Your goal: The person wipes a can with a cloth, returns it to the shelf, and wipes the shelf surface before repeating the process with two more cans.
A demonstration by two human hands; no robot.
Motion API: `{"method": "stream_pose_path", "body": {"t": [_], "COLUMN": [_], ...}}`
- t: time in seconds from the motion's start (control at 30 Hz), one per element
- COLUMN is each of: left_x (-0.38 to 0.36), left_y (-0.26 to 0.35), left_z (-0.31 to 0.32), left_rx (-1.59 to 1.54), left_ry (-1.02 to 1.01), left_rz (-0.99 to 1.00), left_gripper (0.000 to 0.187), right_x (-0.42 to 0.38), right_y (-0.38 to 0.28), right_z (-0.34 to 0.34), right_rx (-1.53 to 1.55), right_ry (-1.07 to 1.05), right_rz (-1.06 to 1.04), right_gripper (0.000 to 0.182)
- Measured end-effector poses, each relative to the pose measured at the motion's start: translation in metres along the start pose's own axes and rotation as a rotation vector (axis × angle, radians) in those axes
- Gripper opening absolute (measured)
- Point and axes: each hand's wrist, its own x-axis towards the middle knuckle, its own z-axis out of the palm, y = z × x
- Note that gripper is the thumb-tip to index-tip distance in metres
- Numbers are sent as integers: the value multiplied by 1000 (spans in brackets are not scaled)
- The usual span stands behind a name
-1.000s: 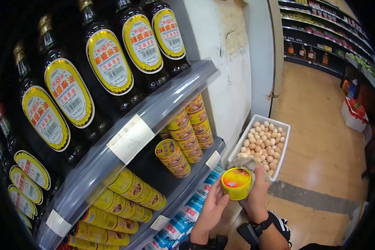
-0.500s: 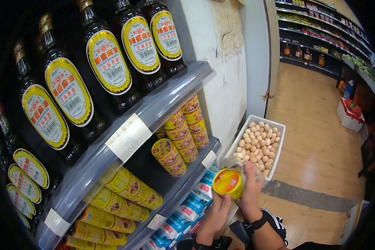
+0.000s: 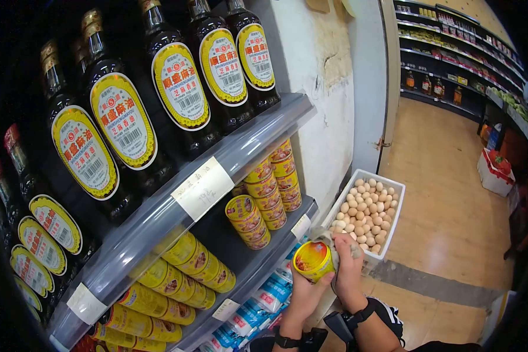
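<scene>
Supermarket shelving (image 3: 258, 132) crowds the near side as 2 hands work on 1 yellow can (image 3: 312, 260) just off the shelf edge. Left hand (image 3: 304, 291) cups the can from below, fingers curled round it; right hand (image 3: 347, 271) presses a grey cloth (image 3: 328, 234) against its rim, apparently wiping. Beyond the fingertips sits an egg crate (image 3: 393, 220); open floor lies rightward, stacked cans (image 3: 258, 220) leftward.

I read 顺盛麻油 and 芝麻香油 on the yellow labels of the dark bottles (image 3: 123, 120); the shelf tag's (image 3: 203, 188) handwriting is illegible.
</scene>
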Motion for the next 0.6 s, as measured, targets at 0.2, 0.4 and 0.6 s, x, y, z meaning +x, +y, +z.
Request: {"method": "stream_pose_path", "body": {"t": [0.2, 0.4, 0.6], "left_x": [-12, -9, -5], "left_y": [36, 21, 29], "left_z": [7, -10, 4], "left_rx": [-160, 185, 747], "left_ry": [-101, 19, 553], "left_rz": [-7, 45, 305], "left_gripper": [70, 80, 86], "right_x": [9, 2, -5], "right_y": [9, 5, 3], "right_z": [-7, -1, 14], "right_rx": [197, 30, -202], "right_ry": [188, 104, -20], "right_rz": [140, 60, -190], "right_gripper": [23, 25, 25]}}
